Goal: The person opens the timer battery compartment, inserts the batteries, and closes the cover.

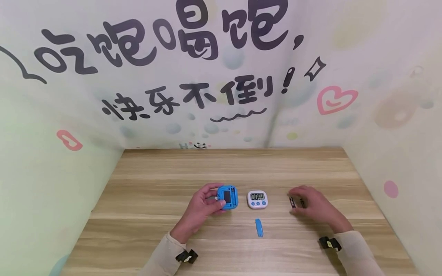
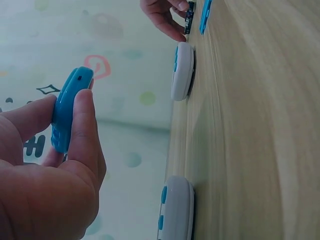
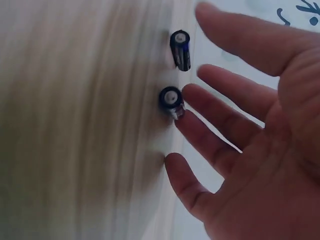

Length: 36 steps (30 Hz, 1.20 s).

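Note:
My left hand [image 1: 203,205] holds a blue digital timer [image 1: 233,197] between thumb and fingers, its back turned up with the battery compartment uncovered. In the left wrist view the timer [image 2: 70,110] is raised off the table. A white timer [image 1: 257,199] with blue buttons lies to its right, and a second white timer [image 2: 176,210] is mostly hidden by the left hand in the head view. A blue battery cover [image 1: 259,227] lies in front. My right hand [image 1: 312,203] reaches over two dark batteries, one battery [image 3: 180,50] near the thumb, the other battery [image 3: 171,97] right at the middle fingertips.
All of this is on a wood-grain table [image 1: 155,165]. A printed wall [image 1: 155,130] stands along its back edge, with side walls at left and right. Black camera straps [image 1: 187,256] sit on both wrists.

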### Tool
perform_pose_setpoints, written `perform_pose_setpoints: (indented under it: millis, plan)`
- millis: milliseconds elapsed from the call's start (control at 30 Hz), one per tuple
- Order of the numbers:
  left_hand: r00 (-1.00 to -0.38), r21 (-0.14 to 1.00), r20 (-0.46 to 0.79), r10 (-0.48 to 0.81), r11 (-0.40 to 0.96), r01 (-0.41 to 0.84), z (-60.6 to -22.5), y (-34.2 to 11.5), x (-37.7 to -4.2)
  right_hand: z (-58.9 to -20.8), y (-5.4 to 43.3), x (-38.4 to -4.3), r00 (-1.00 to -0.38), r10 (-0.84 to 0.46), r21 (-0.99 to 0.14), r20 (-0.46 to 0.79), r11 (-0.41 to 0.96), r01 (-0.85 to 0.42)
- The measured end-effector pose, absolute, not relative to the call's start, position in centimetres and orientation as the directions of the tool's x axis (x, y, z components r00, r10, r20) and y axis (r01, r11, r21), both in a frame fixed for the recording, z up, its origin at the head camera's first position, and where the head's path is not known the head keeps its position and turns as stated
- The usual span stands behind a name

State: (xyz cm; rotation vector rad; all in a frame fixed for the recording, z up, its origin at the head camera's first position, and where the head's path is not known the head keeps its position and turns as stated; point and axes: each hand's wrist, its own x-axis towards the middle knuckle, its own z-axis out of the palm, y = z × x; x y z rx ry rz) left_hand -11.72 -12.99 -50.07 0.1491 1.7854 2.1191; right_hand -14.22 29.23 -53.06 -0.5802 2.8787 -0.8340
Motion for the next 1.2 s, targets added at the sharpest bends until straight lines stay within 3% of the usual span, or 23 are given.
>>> perform_pose_setpoints:
  millis: [367,933,1200]
  plan:
    - [-0.931,0.97,-0.164,0.326,-0.12,-0.213,-50.2,-13.0,-11.8,-53.4,29.1,-14.2,-0.911,-0.412,-0.481,0.021,0.794,-0.37]
    - [-0.925,0.97,-0.154,0.348,-0.126,-0.209,-50.3,-12.9,-11.5,-52.2,26.5,-14.8,-0.934,-0.355,-0.554,0.044,0.769,-0.319]
    - [-0.92,0.969,-0.166,0.356,-0.112,-0.218,-50.3,-12.6,-11.6,-51.3,24.2,-14.9,-0.891,-0.428,-0.571,0.149,0.699,-0.431]
